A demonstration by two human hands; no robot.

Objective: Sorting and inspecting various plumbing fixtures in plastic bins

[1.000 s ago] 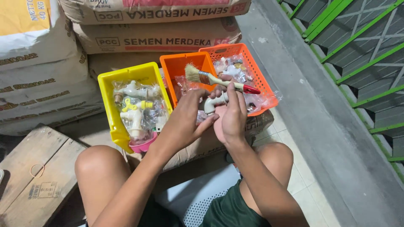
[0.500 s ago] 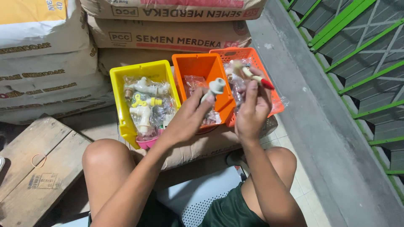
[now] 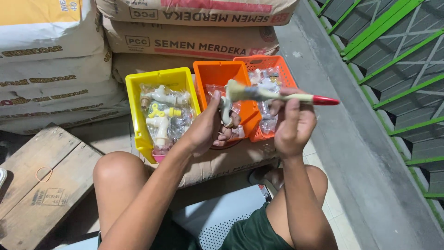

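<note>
White tap, brush in hand

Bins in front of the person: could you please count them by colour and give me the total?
Yellow bin: 1
Solid orange bin: 1
Orange mesh basket: 1
Total: 3

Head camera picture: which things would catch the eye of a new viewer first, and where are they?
In the middle, the right hand holds a pale wooden paintbrush with a red tip, its bristles at a white plastic tap gripped by the left hand. Behind the hands stand a bright yellow plastic bin of bagged taps on the left, a solid orange plastic bin, and an orange mesh basket on the right.
</note>
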